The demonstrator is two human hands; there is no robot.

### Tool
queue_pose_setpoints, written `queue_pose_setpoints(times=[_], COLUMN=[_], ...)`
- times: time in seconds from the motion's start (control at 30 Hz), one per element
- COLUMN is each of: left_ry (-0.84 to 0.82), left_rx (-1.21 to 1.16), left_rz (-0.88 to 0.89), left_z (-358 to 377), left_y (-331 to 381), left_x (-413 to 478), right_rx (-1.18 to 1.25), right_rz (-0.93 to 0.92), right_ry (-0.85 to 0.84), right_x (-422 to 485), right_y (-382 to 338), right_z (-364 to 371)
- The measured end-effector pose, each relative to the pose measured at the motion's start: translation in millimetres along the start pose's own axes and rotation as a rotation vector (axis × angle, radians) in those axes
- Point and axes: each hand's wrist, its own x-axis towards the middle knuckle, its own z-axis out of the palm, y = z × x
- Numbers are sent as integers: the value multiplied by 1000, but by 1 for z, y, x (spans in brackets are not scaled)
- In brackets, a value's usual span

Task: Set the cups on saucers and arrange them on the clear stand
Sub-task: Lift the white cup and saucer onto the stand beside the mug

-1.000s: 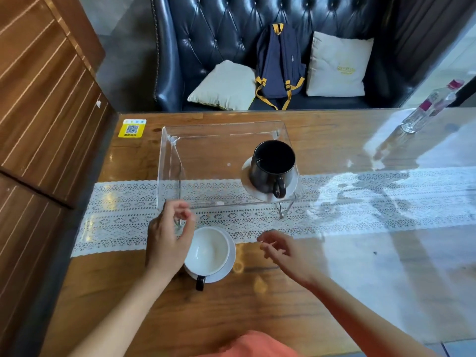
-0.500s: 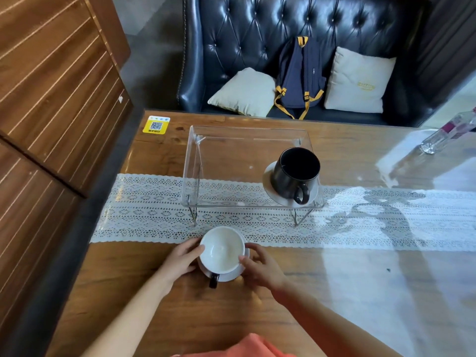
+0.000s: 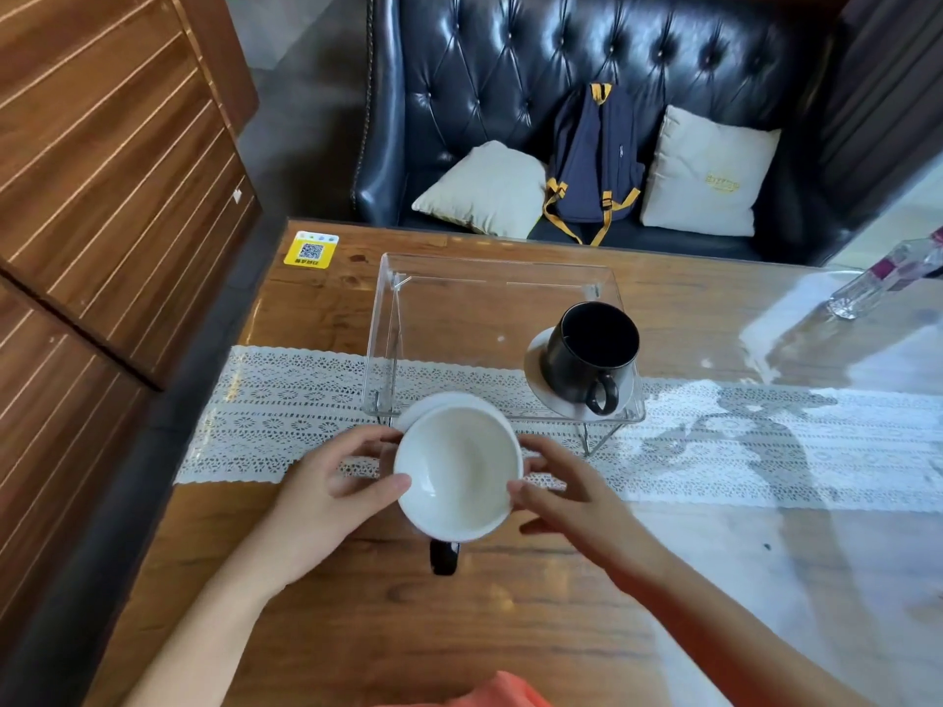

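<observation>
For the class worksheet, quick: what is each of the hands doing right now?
Left hand: closed on the white cup and saucer, left side.
Right hand: closed on the same set, right side.

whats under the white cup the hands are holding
A white saucer sits under the white cup; only its far rim shows. The cup hides the rest, and the fingers beneath it. Its dark handle pokes out below.

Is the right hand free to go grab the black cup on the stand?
Probably not yet: the right hand is helping the left hand hold the white cup. Otherwise nothing blocks the black cup.
</observation>
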Motion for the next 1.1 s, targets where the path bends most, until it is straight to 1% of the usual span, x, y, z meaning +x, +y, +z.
queue_pose_setpoints(times=[0.07,0.17,0.27,0.4,0.5,0.67,0.77,0.83,1.0,1.07,1.1], left_ry=[51,114,174,187,172,59,46,31,-44,-70,-56], left_rx=[-44,-51,8,24,49,135,148,113,41,82,120], left_rz=[88,156,143,64,9,-57,-98,-118,-107,-87,-61], left_z=[-1,-4,-4,-3,-6,-6,-5,-4,9,11,10], left_y=[24,43,45,38,32,16,11,11,15,11,7], left_x=[0,23,56,85,95,97,96,96,92,85,81], right_rx=[-14,-54,-117,-181,-302,-490,-528,-541,-621,-654,-665], right_rz=[-107,-211,-238,-185,-172,-156,-127,-121,-131,-123,-130], right_ry=[12,62,132,178,192,168,158,160,182,208,224], right_x=[4,27,59,90,99,102,105,108,109,107,103], right_y=[-22,-48,-57,-53,-49,-46,-44,-43,-40,-37,-34], right_z=[-6,-9,-10,-7,-4,3,4,4,4,3,3])
